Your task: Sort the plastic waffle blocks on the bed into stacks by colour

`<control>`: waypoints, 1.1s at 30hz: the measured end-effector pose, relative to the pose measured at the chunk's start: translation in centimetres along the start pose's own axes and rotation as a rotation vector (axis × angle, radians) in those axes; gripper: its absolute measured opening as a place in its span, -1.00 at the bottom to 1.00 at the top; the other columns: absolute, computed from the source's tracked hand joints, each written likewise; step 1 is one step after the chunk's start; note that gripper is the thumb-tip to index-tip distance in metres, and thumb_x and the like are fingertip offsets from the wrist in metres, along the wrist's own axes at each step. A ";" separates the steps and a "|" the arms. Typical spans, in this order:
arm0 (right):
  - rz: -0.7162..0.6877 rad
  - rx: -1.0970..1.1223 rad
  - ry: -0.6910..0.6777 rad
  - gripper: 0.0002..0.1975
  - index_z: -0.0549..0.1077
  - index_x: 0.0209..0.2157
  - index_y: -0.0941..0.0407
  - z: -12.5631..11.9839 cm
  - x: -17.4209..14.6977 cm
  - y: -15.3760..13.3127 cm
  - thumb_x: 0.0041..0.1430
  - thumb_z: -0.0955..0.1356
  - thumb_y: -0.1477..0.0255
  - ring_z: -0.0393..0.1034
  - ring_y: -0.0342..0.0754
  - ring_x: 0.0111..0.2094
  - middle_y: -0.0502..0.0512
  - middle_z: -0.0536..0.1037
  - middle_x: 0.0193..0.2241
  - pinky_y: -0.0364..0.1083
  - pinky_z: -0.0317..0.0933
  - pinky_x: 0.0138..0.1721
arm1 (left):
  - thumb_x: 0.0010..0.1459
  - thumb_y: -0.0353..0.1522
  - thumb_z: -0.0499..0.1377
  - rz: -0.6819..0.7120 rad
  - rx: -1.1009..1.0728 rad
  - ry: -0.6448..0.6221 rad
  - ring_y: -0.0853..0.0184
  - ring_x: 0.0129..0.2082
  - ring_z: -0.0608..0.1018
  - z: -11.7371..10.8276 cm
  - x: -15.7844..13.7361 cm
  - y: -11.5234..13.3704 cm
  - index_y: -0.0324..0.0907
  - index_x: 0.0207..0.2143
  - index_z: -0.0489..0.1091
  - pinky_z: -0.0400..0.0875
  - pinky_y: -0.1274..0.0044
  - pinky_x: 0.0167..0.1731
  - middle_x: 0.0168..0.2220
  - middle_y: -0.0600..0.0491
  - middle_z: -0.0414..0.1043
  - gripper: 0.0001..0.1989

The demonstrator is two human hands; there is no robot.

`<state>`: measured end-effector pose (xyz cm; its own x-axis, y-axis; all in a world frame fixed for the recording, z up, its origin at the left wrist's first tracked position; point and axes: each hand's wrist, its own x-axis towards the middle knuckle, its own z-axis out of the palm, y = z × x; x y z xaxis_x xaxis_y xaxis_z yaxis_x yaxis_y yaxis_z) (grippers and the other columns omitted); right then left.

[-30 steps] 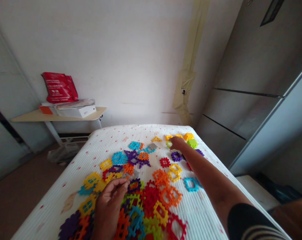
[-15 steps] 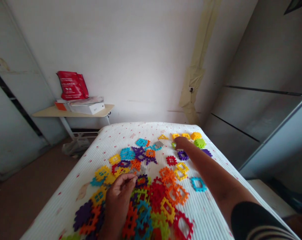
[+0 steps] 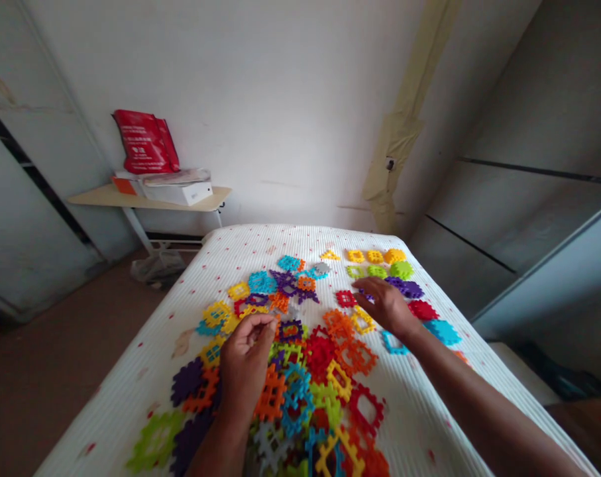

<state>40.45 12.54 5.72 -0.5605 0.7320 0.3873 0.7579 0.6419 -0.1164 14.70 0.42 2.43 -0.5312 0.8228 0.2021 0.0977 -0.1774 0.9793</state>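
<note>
My left hand (image 3: 248,354) is over the left part of a pile of colourful plastic interlocking pieces, thumb and fingertips pinched together. Whatever lies between them, if anything, is hidden. A purple square frame piece (image 3: 281,330) is just right of those fingertips. My right hand (image 3: 387,306) hovers on the right with fingers stretched and thumb apart, nothing visible in it. Partly under it are purple pieces (image 3: 408,289). A red window piece (image 3: 346,299) lies left of its fingertips, and a yellow frame piece (image 3: 364,323) lies below its thumb.
Sorted pieces lie in colour rows at the far right: yellow squares (image 3: 374,256), green pieces (image 3: 378,271), red (image 3: 424,310) and blue (image 3: 443,332). The bed's white cover (image 3: 156,338) lies under everything. A side table (image 3: 99,197) bears a red bag (image 3: 146,142). Grey cabinets (image 3: 503,212) stand right.
My right hand has drawn back from the green row towards me, its fingers opening out; a green frame piece now shows there. My left hand keeps its pinch. The view has tilted down slightly.
</note>
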 end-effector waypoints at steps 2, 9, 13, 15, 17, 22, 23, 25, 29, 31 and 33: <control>-0.066 0.157 0.156 -0.82 0.41 -0.18 0.12 0.2 -4.3 -1.4 0.26 0.24 0.38 0.40 -0.01 -0.18 0.16 0.51 -0.23 -0.04 0.32 -0.18 | -0.01 -0.25 0.21 0.043 0.021 -0.011 0.36 -0.43 0.53 0.0 -0.1 0.2 -0.21 -0.40 0.42 0.43 0.58 -0.38 -0.46 0.07 0.51 -0.80; -0.002 0.382 0.065 -0.68 0.34 0.00 0.06 0.8 -13.8 -6.7 0.25 0.23 0.27 0.35 0.03 -0.06 0.22 0.43 -0.05 0.01 0.33 -0.09 | 0.08 -0.30 0.15 0.391 0.321 -0.063 0.38 -0.44 0.52 -0.5 -1.6 0.9 -0.17 -0.38 0.44 0.41 0.57 -0.39 -0.42 0.07 0.51 -0.87; -0.052 0.492 0.007 -0.30 0.08 0.22 0.08 0.3 -16.2 -8.1 0.17 0.17 -0.03 0.12 0.18 0.15 0.30 0.18 0.17 0.15 0.18 0.05 | 0.09 -0.42 0.14 0.719 0.513 0.012 0.39 -0.40 0.51 -3.0 -2.8 1.2 -0.16 -0.33 0.42 0.40 0.56 -0.32 -0.38 0.07 0.50 -0.92; -0.118 0.473 0.022 -0.19 -0.03 0.26 0.06 0.3 -17.2 -8.4 0.11 0.17 -0.11 0.01 0.22 0.20 0.30 0.06 0.23 0.19 0.11 0.09 | 0.07 -0.47 0.16 0.814 0.569 0.078 0.37 -0.36 0.52 -4.9 -3.3 1.1 -0.17 -0.29 0.41 0.40 0.53 -0.25 -0.35 0.05 0.49 -0.87; -0.190 0.419 0.035 -0.12 -0.08 0.27 0.04 0.5 -17.9 -8.7 0.05 0.21 -0.13 -0.06 0.25 0.23 0.29 0.01 0.25 0.21 0.04 0.11 | 0.04 -0.49 0.18 0.877 0.605 0.090 0.33 -0.29 0.52 -6.8 -4.1 0.7 -0.18 -0.22 0.39 0.39 0.47 -0.19 -0.30 0.00 0.47 -0.79; -0.302 0.253 -0.039 -0.02 -0.08 0.28 0.05 1.0 -18.5 -9.4 -0.06 0.28 -0.16 -0.18 0.35 0.25 0.29 -0.01 0.27 0.36 -0.20 0.14 | -0.06 -0.23 0.27 1.031 0.731 -0.223 0.08 -0.01 0.41 -9.6 -8.0 -0.7 -0.16 0.00 0.27 0.26 0.21 -0.01 -0.02 -0.18 0.37 -0.45; -0.315 0.235 -0.075 -0.01 -0.08 0.28 0.03 1.0 -18.5 -9.6 -0.08 0.28 -0.16 -0.20 0.36 0.25 0.28 -0.01 0.27 0.38 -0.23 0.14 | -0.09 -0.14 0.27 1.030 0.762 -0.311 0.03 0.05 0.36 -9.7 -9.0 -1.0 -0.14 0.04 0.24 0.20 0.16 0.03 0.03 -0.19 0.33 -0.37; -0.340 0.223 -0.136 -0.02 -0.08 0.28 0.00 0.9 -18.3 -9.9 -0.08 0.29 -0.15 -0.22 0.36 0.26 0.25 0.00 0.27 0.40 -0.29 0.15 | -0.12 0.01 0.23 1.029 0.820 -0.469 -0.02 0.14 0.26 -9.2 -10.7 -1.5 -0.10 0.09 0.19 0.08 0.09 0.10 0.13 -0.19 0.24 -0.25; -0.371 0.219 -0.167 -0.10 0.02 0.25 -0.05 1.0 -17.9 -10.6 -0.07 0.29 -0.14 -0.20 0.37 0.25 0.21 0.03 0.27 0.43 -0.36 0.14 | -0.08 0.11 0.13 1.127 0.906 -0.565 -0.04 0.22 0.14 -7.3 -12.8 -2.1 -0.05 0.15 0.18 -0.14 0.02 0.15 0.21 -0.16 0.15 -0.22; -0.367 0.215 -0.161 -0.13 0.07 0.23 -0.06 1.2 -17.6 -11.0 -0.07 0.28 -0.14 -0.19 0.36 0.25 0.20 0.02 0.27 0.42 -0.36 0.14 | -0.04 0.10 0.10 1.155 0.957 -0.562 -0.05 0.23 0.10 -6.3 -13.2 -2.2 -0.04 0.15 0.20 -0.23 0.00 0.16 0.21 -0.15 0.16 -0.25; -0.353 0.215 -0.164 -0.13 0.08 0.23 -0.04 1.5 -17.3 -11.3 -0.06 0.28 -0.14 -0.18 0.36 0.25 0.21 0.01 0.27 0.41 -0.33 0.14 | -0.02 0.07 0.10 1.153 0.997 -0.563 -0.06 0.24 0.07 -5.5 -13.3 -2.1 -0.06 0.16 0.20 -0.29 -0.01 0.16 0.21 -0.16 0.16 -0.27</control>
<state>41.07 -6.97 -1.07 -0.8310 0.4752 0.2892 0.4338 0.8790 -0.1977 16.92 -13.12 -2.33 0.5425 0.6306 0.5550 0.8000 -0.5894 -0.1123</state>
